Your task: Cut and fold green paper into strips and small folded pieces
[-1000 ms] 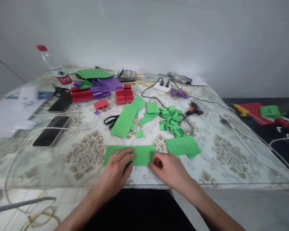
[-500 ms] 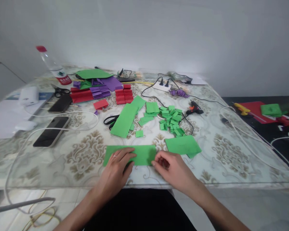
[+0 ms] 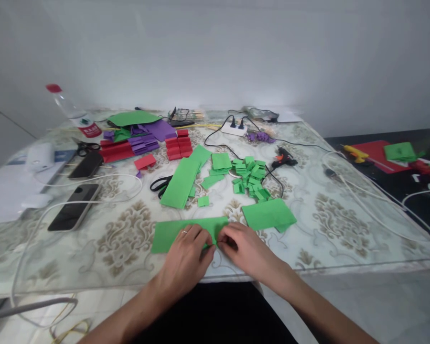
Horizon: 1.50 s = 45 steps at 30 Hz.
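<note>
While pinching an oblong green paper strip point(image 3: 166, 233) at the near right corner with nearly closed left hand point(image 3: 188, 253) and right hand point(image 3: 246, 247), risked crooked creasing through uneven tugging.

left hand point(image 3: 187, 252) | shifted right along green strip point(image 3: 166, 234) | now just beside right hand point(image 3: 246, 248)

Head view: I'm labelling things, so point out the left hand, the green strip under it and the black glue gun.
Left hand point(image 3: 187, 251), head view: back of hand.
Green strip point(image 3: 164, 236), head view: left end.
Black glue gun point(image 3: 287, 159), head view: body.
</note>
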Motion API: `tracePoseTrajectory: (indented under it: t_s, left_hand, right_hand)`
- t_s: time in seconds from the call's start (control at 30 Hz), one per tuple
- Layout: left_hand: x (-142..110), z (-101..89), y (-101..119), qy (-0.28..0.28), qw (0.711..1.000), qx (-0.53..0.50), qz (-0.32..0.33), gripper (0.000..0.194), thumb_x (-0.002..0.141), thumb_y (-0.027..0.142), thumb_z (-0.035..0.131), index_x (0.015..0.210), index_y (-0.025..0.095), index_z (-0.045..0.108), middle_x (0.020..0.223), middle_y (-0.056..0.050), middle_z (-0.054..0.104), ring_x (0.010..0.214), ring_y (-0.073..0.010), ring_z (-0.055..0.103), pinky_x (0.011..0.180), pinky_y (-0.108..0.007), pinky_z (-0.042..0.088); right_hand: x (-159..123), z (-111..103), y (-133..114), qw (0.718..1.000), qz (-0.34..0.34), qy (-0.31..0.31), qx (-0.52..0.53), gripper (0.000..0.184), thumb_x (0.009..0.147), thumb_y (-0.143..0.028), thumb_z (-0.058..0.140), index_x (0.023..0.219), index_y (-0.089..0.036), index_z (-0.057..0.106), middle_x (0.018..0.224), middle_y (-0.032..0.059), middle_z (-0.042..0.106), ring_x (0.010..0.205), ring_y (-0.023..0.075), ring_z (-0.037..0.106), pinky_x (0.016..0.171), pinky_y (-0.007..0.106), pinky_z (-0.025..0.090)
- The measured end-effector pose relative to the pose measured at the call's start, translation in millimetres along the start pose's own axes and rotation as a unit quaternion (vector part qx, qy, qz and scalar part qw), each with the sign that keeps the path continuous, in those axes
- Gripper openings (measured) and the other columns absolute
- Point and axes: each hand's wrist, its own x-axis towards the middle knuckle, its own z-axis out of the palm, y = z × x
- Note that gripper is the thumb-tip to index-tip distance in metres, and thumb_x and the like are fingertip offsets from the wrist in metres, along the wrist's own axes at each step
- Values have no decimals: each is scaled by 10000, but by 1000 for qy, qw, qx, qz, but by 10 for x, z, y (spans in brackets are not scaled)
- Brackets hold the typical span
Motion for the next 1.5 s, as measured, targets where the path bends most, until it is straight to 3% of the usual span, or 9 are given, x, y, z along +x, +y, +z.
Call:
tracePoseTrajectory:
  t_s: [0.17, 0.37, 0.6, 1.13, 1.5]
  left_hand:
    - [53, -21, -10, -18, 999, -11, -40, 115, 886, 111, 648, 808, 185, 606, 832, -26, 653, 847, -239, 620, 794, -375, 457]
    - [14, -247, -163, -84, 991, -30, -100, 109, 884, 146, 600, 783, 187, 608, 835, -33, 658, 846, -233, 612, 782, -354, 422]
    - [-174, -501, -442, -101, 984, -28, -148, 158, 905, 283, 565, 784, 203, 628, 813, -30, 655, 804, -231, 614, 746, -334, 416]
    - [-500, -830, -868, -143, 959, 9, -243, 313, 897, 500, 528, 790, 220, 617, 793, -24, 683, 761, -236, 617, 707, -319, 420]
    - [-600, -918, -1013, -147, 960, 13, -240, 368, 919, 537, 498, 800, 221, 642, 758, -19, 682, 727, -222, 605, 679, -296, 414]
  right_hand:
    - [8, 11, 8, 1000, -1, 4, 7, 143, 871, -51, 696, 832, -185, 663, 852, 25, 654, 807, 181, 608, 732, 285, 437]
    - [15, -4, -1, 1000, 1, 1, 16, 150, 871, -49, 688, 810, -181, 651, 841, 20, 645, 808, 174, 599, 736, 284, 430]
    - [12, -9, 0, 1000, 7, 0, 27, 162, 866, -41, 677, 798, -184, 642, 817, 8, 632, 773, 160, 584, 717, 277, 421]
    - [22, -4, 10, 999, 8, -2, 34, 172, 858, -30, 678, 790, -183, 639, 816, 10, 637, 772, 159, 588, 719, 277, 431]
    - [22, -10, 2, 999, 12, -4, 36, 161, 862, -36, 668, 802, -185, 653, 824, 8, 638, 775, 159, 589, 723, 282, 439]
